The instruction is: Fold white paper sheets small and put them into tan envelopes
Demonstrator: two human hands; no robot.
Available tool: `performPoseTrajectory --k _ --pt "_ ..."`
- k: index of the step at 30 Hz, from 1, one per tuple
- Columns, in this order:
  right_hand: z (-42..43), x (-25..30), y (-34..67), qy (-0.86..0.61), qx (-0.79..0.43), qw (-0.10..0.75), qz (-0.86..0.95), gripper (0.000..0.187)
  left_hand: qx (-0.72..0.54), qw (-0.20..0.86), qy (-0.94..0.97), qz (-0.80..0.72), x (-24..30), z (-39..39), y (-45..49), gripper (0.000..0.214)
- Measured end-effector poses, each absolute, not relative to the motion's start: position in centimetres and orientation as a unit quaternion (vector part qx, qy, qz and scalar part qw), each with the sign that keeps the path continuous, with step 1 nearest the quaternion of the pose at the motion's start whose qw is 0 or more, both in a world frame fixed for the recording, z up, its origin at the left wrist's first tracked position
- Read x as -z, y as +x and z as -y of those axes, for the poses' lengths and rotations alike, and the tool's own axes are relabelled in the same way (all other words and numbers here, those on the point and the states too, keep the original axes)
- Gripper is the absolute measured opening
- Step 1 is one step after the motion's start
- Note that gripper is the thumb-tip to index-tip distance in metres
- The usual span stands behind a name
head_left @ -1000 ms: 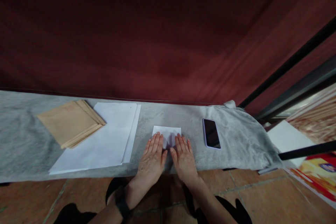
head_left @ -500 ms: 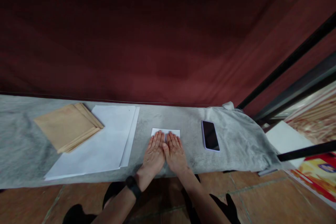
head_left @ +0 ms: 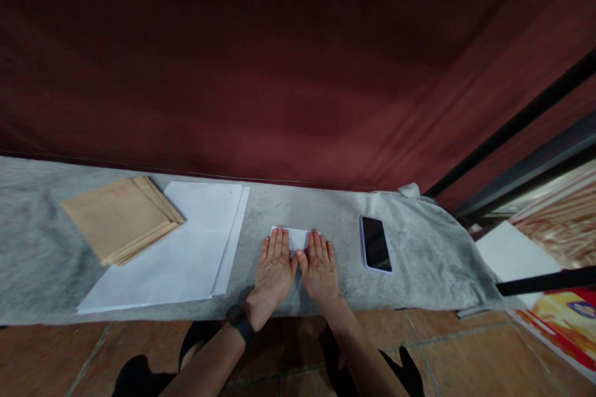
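A small white piece of folded paper (head_left: 298, 239) lies on the grey cloth in front of me, mostly covered by my hands. My left hand (head_left: 274, 265) rests flat on its left part, fingers stretched out and pointing away from me. On the right part my right hand (head_left: 319, 267) lies flat in the same way. The two thumbs almost meet at the paper's near middle, and a strip of white shows between the hands. How the paper is folded underneath cannot be made out.
To the left, several brown envelopes (head_left: 121, 211) lie over white paper sheets (head_left: 186, 260). A phone (head_left: 376, 244) in a pale purple case lies to the right. Grey cloth (head_left: 428, 254) covers the narrow table; a dark red curtain (head_left: 279, 105) hangs behind, and black bars (head_left: 507, 124) stand at right.
My hands have slid apart along the paper, left hand to the left and right hand to the right, baring more of its middle. Both stay flat. The view has shifted slightly.
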State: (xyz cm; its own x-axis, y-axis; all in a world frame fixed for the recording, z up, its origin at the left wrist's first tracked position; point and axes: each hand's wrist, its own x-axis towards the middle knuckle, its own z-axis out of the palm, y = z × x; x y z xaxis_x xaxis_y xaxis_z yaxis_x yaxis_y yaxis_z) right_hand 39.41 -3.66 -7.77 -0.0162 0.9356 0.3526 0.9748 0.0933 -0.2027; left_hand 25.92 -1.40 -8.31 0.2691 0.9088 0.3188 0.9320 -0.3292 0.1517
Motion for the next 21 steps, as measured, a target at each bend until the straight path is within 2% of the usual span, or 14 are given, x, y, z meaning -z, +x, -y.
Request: performPoseTrajectory --k 13,21 --pt "4.1 8.2 41.1 -0.672 0.062 0.176 0.717 0.061 0.174 0.025 -0.781 0.599 7.8 1.4 25.5 0.066" --pt "4.2 8.1 41.4 -0.674 0.067 0.233 0.697 0.062 0.181 0.026 -0.778 0.601 7.5 1.5 25.5 0.064"
